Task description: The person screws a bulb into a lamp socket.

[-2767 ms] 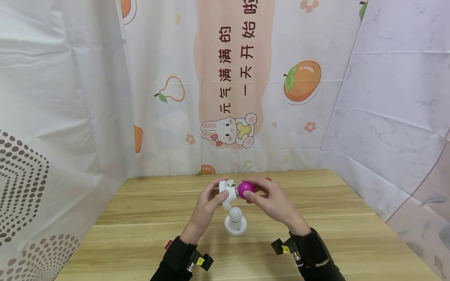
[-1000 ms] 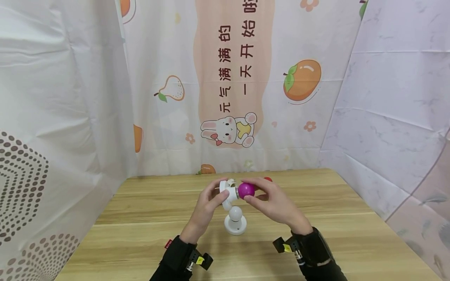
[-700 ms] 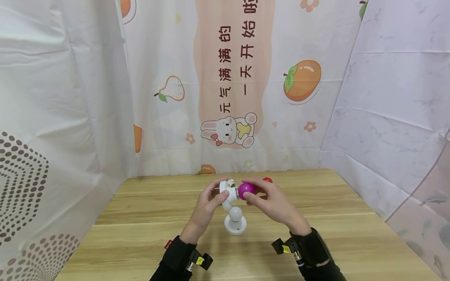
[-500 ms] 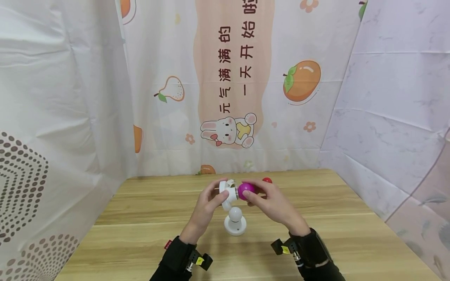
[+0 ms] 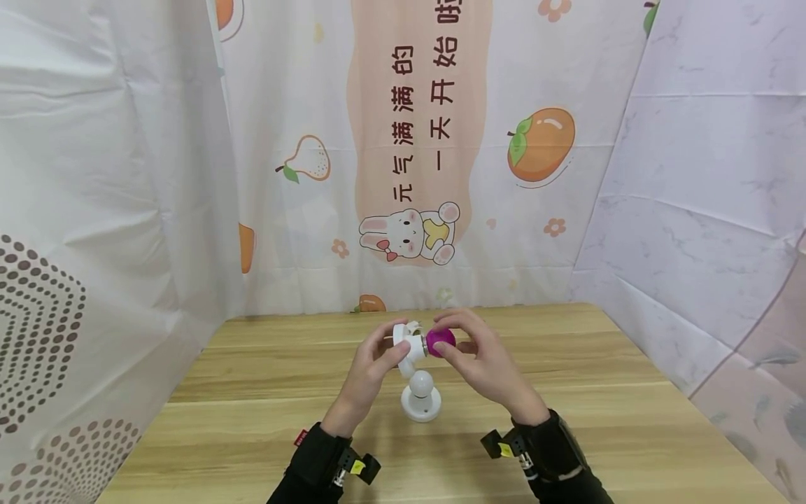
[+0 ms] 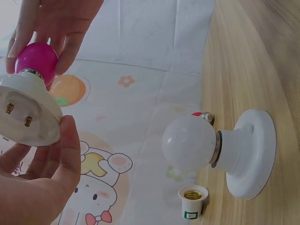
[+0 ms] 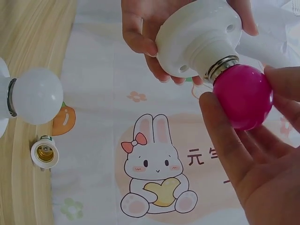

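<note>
In the head view my left hand (image 5: 370, 364) grips a white round lamp holder (image 7: 199, 44) by its base, raised over the table with the socket facing right. A magenta light bulb (image 7: 243, 96) sits at the socket mouth, part of its metal screw cap showing. My right hand (image 5: 488, 357) holds this bulb between thumb and fingers. Two brass contacts on the holder's underside show in the left wrist view. Below the hands, a second lamp holder (image 6: 255, 154) stands on the table with a white bulb (image 6: 190, 143) in it.
A small white socket (image 6: 192, 204) with a brass thread stands on the table farther back. Near it lies a red bulb (image 6: 206, 116), mostly hidden behind the white one. The wooden table (image 5: 283, 434) ends at printed curtains (image 5: 290, 245) at the back and sides.
My right hand and wrist have shifted slightly left and its fingers have rearranged around the magenta bulb. The red bulb behind is now covered in the head view. My left hand keeps its place.
</note>
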Available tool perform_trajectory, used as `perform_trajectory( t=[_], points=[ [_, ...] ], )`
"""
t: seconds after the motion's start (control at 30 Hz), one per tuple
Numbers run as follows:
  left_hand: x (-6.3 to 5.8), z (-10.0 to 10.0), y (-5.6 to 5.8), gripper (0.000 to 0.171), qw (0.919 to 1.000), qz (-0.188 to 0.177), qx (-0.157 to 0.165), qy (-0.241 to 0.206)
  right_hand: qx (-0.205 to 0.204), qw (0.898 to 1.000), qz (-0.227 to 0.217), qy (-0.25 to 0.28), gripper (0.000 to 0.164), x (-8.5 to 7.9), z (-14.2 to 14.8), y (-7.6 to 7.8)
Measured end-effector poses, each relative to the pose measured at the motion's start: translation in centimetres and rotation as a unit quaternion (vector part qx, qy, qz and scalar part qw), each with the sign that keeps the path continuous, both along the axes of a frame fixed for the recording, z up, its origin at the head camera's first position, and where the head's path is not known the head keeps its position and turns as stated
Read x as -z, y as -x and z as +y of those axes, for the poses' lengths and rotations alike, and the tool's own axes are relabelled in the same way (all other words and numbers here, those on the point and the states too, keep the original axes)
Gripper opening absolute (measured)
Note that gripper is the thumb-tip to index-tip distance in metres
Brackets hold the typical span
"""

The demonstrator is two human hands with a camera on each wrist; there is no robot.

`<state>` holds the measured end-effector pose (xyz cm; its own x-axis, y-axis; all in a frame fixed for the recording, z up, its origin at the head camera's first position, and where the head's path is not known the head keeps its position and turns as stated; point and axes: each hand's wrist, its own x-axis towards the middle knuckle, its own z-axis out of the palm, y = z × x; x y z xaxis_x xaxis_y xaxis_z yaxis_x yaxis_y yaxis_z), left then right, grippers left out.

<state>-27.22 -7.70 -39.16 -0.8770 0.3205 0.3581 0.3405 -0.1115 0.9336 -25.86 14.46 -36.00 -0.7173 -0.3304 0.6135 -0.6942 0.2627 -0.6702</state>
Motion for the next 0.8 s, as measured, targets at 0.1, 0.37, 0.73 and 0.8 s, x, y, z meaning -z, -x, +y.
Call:
perform_trajectory(
  t=[0.1,0.37,0.73,0.8],
  points=[
    [0.0,0.0,0.1,0.052,1.0,-0.001,-0.001,0.001,-0.011,1.0,0.017,0.002,0.021,0.1,0.0,0.1],
    [0.1,0.0,0.2,0.051,1.0,-0.003,-0.004,0.0,-0.07,0.997,0.019,-0.022,0.034,0.0,1.0,0.3],
    [0.0,-0.1,0.1,0.051,1.0,-0.005,-0.006,0.002,-0.088,0.995,0.0,-0.037,0.045,-0.3,1.3,0.1],
    [0.0,0.0,0.1,0.051,1.0,-0.005,-0.005,0.002,-0.084,0.996,-0.002,-0.037,0.044,-0.3,1.3,0.0]
  ],
)
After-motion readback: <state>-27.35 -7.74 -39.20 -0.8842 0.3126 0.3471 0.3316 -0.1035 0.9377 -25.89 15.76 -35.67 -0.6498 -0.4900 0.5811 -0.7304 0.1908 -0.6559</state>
